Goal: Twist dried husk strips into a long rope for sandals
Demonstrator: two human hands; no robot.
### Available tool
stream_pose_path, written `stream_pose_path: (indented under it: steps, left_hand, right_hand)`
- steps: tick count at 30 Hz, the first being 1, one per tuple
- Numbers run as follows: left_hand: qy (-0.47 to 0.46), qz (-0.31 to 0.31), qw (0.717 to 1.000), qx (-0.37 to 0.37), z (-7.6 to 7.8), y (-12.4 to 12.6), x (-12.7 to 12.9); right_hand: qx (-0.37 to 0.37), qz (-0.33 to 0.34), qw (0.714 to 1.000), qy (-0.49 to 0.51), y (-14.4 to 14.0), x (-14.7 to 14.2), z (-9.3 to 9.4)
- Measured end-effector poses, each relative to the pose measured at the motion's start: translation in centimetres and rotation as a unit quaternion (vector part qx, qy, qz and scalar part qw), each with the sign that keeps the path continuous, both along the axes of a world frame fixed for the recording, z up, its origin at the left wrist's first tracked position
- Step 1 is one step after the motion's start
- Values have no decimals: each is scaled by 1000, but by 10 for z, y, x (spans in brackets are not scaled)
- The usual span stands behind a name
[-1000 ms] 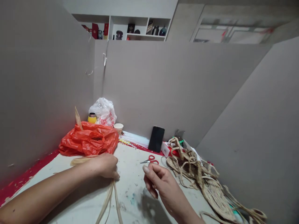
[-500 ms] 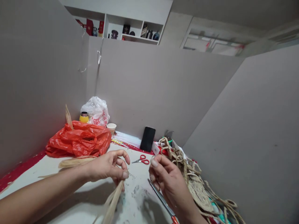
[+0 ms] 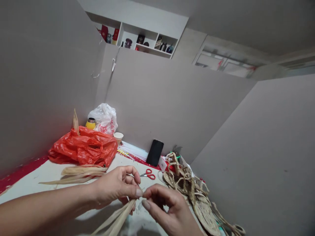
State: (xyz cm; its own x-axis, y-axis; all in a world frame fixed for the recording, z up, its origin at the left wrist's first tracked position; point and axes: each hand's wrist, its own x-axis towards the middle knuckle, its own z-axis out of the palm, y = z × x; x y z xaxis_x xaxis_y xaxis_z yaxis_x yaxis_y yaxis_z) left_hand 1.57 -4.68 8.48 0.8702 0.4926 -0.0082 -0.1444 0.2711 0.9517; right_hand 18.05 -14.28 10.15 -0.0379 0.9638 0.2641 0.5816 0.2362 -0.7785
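I hold both hands pinched on the straw strips [image 3: 118, 218]: left hand [image 3: 115, 188] and right hand [image 3: 164, 206] meet fingertip to fingertip above the table [image 3: 31, 186]. Red scissors [image 3: 148, 174] lie beyond; braided rope [image 3: 194, 193] lies right.

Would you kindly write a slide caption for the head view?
Both hands, left hand and right hand, pinch dried leaf strips above a table beside braided cord.

White table [image 3: 49, 183], orange bag [image 3: 82, 149], red scissors [image 3: 148, 174], woven braid [image 3: 194, 193]
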Motion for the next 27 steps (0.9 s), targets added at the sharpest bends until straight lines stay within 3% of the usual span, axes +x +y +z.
stream_pose_path:
  steps: [3,8,27]
  left_hand:
    - [2,-7,1000,-21,3,-2,-1]
    - [-5,-24,998,-57,9,-5,-1]
    - [-26,77,994,-68,8,-5,3]
  right_hand:
    - [-1,-1,1000,-26,0,0,1]
    - [-42,-6,999,21,-1,6,2]
    - [-8,-14,999,35,-1,13,0]
